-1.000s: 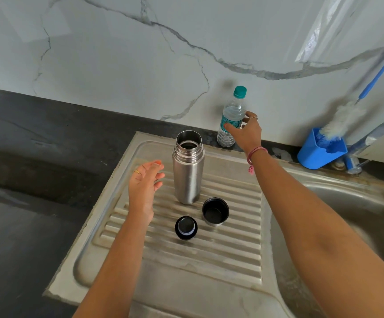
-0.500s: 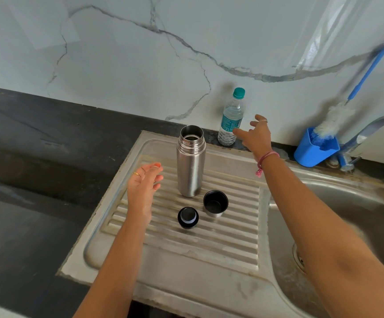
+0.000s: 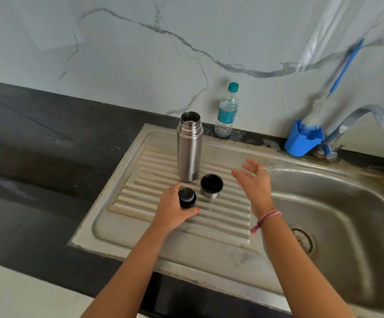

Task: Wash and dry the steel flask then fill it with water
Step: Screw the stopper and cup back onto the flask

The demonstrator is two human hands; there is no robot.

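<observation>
The left hand curls its fingers around the black stopper, just before the open flask, while the right hand hovers loosely spread, empty; the bottle label seems unreadable.

My one camera sits on my head, looking forward and steeply down over my forearms. It faces the wall behind the counter, with the drainboard straight below centre and the basin off to the right. The view is wide and close: my arms fill the bottom edge, and the wall's lines bow near the frame's borders.
</observation>
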